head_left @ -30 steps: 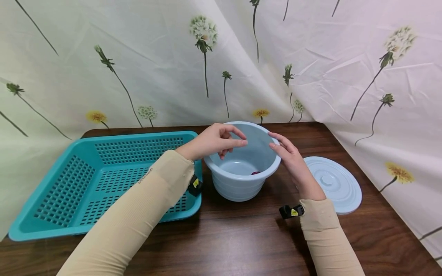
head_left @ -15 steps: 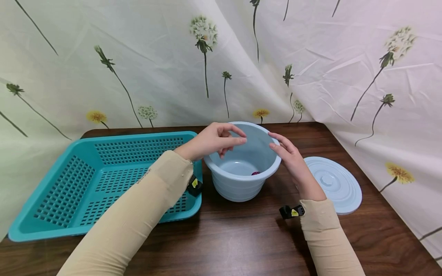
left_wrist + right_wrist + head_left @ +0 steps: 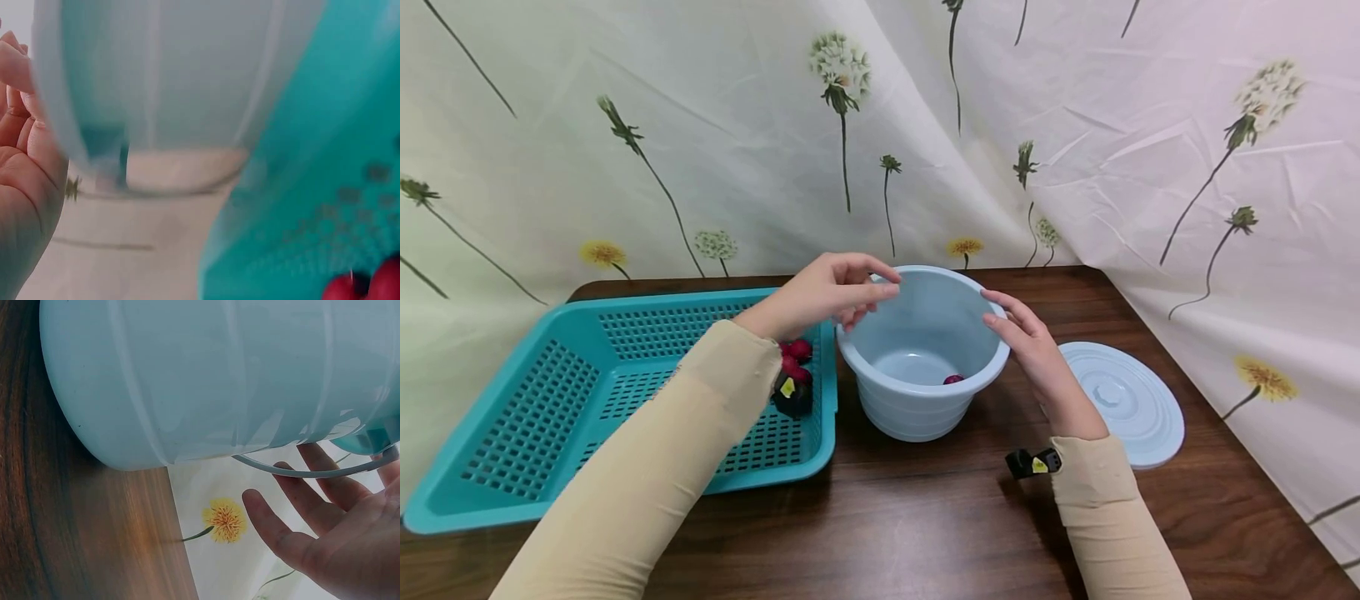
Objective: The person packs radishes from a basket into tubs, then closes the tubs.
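Noted at far left, on the bench (image 3: 917, 533), a teal basket (image 3: 617, 303) with red balls (image 3: 800, 351) near its right end, now exposed beside the left cuff (image 3: 745, 358) and partly hidden by it. Found the left hand (image 3: 831, 287) shifted left, from over the middle of the bucket to its left rim; found its fingers loosely bent, thumb and forefinger a narrow gap apart, gripping nothing visible. Judged from this shift: easier reach to the basket's contents, and a less obstructed bucket mouth. Recorded next, upright just right of the basket, a pale blue bucket (image 3: 913, 415) with one small red piece (image 3: 953, 379) low inside at the near right, apparently left alone for now. Found the right hand (image 3: 1033, 342) unmoved at the bucket's right rim, fingers fairly wide and relaxed, carrying nothing visible; could not confirm firm contact with the rim. Judged likely to be steadying or guarding that side. Logged at far right a matching lid (image 3: 1123, 404), off the bucket and flat on the bench, partly behind the right wrist.
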Demonstrator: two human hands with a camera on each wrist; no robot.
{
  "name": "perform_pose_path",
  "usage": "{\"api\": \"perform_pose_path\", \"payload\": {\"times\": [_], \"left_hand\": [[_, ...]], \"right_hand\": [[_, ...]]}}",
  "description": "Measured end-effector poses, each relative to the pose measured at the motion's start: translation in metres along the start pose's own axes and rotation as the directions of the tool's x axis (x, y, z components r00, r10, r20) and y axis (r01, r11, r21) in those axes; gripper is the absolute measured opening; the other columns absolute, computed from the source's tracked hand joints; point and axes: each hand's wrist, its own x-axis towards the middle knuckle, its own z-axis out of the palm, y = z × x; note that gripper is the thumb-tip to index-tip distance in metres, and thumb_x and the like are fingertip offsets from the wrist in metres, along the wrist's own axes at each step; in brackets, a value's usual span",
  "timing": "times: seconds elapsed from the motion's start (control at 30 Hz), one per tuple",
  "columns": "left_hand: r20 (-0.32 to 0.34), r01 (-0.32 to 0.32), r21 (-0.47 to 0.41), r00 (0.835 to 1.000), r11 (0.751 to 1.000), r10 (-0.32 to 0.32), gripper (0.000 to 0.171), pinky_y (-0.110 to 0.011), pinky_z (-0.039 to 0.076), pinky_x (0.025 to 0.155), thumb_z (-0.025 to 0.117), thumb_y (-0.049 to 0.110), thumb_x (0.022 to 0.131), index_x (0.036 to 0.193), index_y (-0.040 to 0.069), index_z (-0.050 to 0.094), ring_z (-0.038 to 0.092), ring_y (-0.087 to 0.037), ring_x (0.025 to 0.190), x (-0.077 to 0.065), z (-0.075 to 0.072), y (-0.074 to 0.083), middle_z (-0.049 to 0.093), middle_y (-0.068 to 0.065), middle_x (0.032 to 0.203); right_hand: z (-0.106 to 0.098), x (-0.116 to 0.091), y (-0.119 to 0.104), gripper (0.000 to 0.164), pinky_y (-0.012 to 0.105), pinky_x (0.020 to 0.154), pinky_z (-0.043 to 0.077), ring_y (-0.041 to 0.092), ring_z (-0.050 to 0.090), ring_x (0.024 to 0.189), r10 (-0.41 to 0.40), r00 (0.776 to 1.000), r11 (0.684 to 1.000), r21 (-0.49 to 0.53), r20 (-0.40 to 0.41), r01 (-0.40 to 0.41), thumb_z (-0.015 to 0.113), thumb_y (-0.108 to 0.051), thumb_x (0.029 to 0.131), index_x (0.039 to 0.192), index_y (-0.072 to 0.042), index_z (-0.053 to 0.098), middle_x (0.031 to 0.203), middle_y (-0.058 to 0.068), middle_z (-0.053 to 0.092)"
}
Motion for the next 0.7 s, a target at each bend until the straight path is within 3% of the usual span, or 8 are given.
{"api": "perform_pose_path", "payload": {"times": [0.13,0.33,0.7], "left_hand": [[-0.044,0.004,-0.008,0.999,1.000,-0.005,0.042,-0.033,0.051,0.061,0.065,0.035,0.096,0.130,0.011,0.061,0.053,-0.020,0.063,-0.010,-0.017,-0.007,0.059,-0.008,0.085],[-0.085,0.055,0.016,0.995,0.998,-0.053,0.040,-0.033,0.051,0.061,0.065,0.040,0.096,0.125,0.012,0.063,0.053,-0.019,0.067,-0.023,-0.036,-0.022,0.059,-0.005,0.082],[-0.049,0.206,0.073,0.978,0.976,-0.202,0.048,-0.034,0.055,0.067,0.065,0.045,0.094,0.125,0.008,0.063,0.058,-0.024,0.077,-0.042,-0.051,-0.070,0.064,-0.004,0.089]], "right_hand": [[0.000,0.000,0.000,0.049,0.039,0.105,0.039,0.018,0.049,0.121,-0.009,1.000,1.000,-0.008,0.006,0.009,0.051,-0.030,0.102,0.148,-0.013,0.043,0.147,0.014,0.045],[-0.001,0.000,0.000,0.050,0.036,0.103,0.040,0.017,0.050,0.120,-0.015,1.000,1.000,-0.008,0.009,0.015,0.051,-0.031,0.103,0.148,-0.013,0.043,0.147,0.014,0.045],[0.000,0.000,0.001,0.049,0.035,0.103,0.040,0.014,0.051,0.118,-0.017,1.000,1.000,-0.005,0.015,0.017,0.050,-0.031,0.103,0.149,-0.013,0.042,0.146,0.015,0.046]]}}
